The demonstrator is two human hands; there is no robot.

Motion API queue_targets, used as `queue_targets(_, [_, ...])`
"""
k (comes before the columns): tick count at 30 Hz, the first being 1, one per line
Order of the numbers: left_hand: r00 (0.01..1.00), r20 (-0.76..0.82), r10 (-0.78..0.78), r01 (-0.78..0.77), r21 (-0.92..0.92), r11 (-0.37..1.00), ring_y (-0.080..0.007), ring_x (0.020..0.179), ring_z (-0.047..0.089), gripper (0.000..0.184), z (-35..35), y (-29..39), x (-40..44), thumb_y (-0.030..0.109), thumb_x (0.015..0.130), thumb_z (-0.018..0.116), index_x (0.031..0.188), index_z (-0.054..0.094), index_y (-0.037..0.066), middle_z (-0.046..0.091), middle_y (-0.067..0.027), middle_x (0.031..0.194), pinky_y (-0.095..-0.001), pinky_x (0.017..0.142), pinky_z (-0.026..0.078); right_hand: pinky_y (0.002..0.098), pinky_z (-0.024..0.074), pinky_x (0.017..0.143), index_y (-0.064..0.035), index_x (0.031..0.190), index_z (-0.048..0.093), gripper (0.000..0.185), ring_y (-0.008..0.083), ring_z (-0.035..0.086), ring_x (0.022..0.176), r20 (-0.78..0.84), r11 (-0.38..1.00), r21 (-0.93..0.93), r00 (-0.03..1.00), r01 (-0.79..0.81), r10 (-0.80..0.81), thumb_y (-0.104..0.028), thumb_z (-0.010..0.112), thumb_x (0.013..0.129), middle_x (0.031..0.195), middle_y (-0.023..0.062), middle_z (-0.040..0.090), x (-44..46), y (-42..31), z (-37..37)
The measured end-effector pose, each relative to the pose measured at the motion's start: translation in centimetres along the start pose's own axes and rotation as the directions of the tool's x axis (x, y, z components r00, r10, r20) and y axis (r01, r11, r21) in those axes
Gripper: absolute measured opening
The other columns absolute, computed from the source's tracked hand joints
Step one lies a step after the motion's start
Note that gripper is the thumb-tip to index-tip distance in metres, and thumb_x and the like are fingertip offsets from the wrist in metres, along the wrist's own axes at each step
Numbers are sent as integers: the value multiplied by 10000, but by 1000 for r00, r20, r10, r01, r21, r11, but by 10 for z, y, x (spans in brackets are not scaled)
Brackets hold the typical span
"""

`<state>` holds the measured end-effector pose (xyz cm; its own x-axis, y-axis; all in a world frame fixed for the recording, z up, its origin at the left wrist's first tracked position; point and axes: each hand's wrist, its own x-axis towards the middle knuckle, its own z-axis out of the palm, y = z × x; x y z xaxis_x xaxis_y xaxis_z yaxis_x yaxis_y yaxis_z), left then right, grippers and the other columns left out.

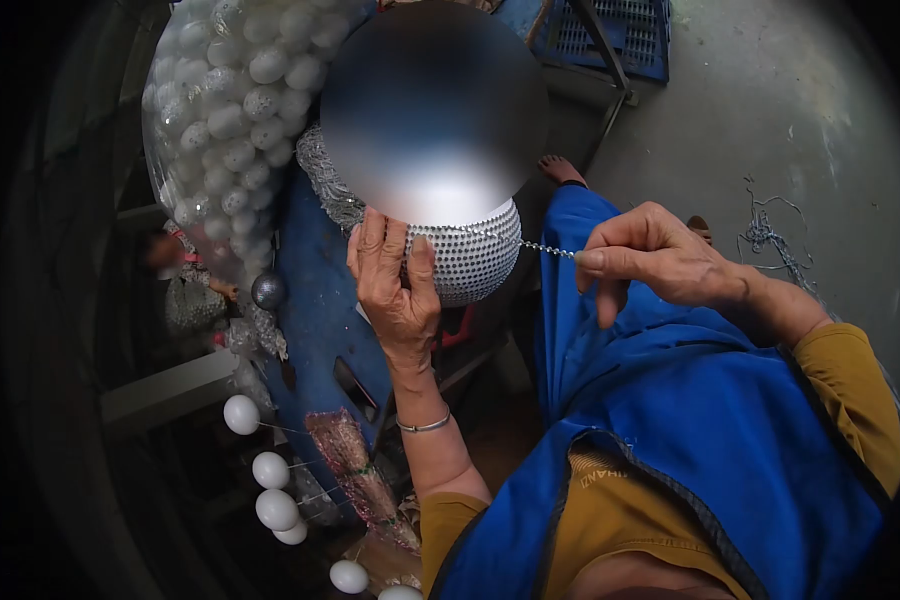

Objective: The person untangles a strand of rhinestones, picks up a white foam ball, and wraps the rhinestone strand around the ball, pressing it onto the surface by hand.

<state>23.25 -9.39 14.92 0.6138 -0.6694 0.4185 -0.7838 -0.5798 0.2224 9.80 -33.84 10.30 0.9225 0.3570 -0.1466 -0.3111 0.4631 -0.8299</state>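
A large round white ball (467, 272) is wound with close rows of silvery bead chain; a blurred patch hides its upper part. My left hand (395, 275) grips the ball's left side, fingers pressed on the beaded rows. To the right, my right hand (650, 258) pinches the loose bead chain (548, 248) between thumb and forefinger. The chain runs taut from the ball to that pinch. Behind my left hand, a heap of silvery bead chain (325, 180) lies on the blue work surface (315, 290).
A clear bag of white, speckled balls (235, 110) stands at upper left. Near the table edge are a small silver ball (268, 291) and white balls on sticks (276, 509). Tangled chain (765, 235) lies on the floor, a blue crate (610, 40) beyond. Another person (185, 265) is at far left.
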Motion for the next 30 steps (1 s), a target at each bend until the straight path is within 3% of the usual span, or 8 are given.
queue_targets(8, [992, -126, 16, -24, -64, 998, -302, 1209, 484, 495, 14, 3, 1, 336, 848, 584, 1218, 556, 8, 538, -162, 1265, -487, 1074, 217, 238, 523, 614, 21, 865, 629, 290, 147, 661, 638, 11, 1000, 19, 1000, -3, 3, -250, 548, 926, 717, 78, 650, -3, -2, -5])
queue_targets(13, [1000, 30, -5, 5, 16, 1000, -313, 1200, 486, 552, 7, -3, 2, 388, 795, 636, 1216, 568, 39, 511, -165, 1296, -500, 1068, 209, 238, 522, 612, 23, 858, 627, 279, 148, 661, 638, 13, 1000, 25, 1000, 4, -4, -234, 545, 926, 718, 78, 647, -7, -8, -3])
queue_targets(19, [998, -53, -33, 29, -76, 997, -306, 1202, 488, 440, 8, 2, 4, 289, 845, 582, 1209, 578, 43, 539, -157, 1267, -481, 1073, 201, 238, 523, 610, 28, 850, 627, 293, 147, 661, 642, 12, 999, 31, 1000, -11, 10, -242, 543, 928, 712, 79, 647, 1, 7, -9])
queue_targets(23, [998, 44, -45, 46, -27, 999, -308, 1215, 475, 437, 7, 2, 2, 286, 873, 550, 1234, 556, 40, 526, -165, 1281, -477, 1077, 193, 237, 522, 613, 29, 852, 628, 297, 144, 661, 644, 21, 998, 68, 1000, -13, 12, -245, 542, 929, 703, 79, 648, 4, 8, -8])
queue_targets(30, [997, 55, 47, -48, 29, 998, -314, 1218, 470, 626, 4, -1, 8, 454, 793, 641, 1266, 530, 60, 505, -181, 1299, -500, 1068, 203, 237, 520, 611, 27, 860, 628, 285, 142, 661, 651, 30, 1000, 18, 1000, -7, 6, -232, 534, 933, 717, 73, 648, 5, 6, -7])
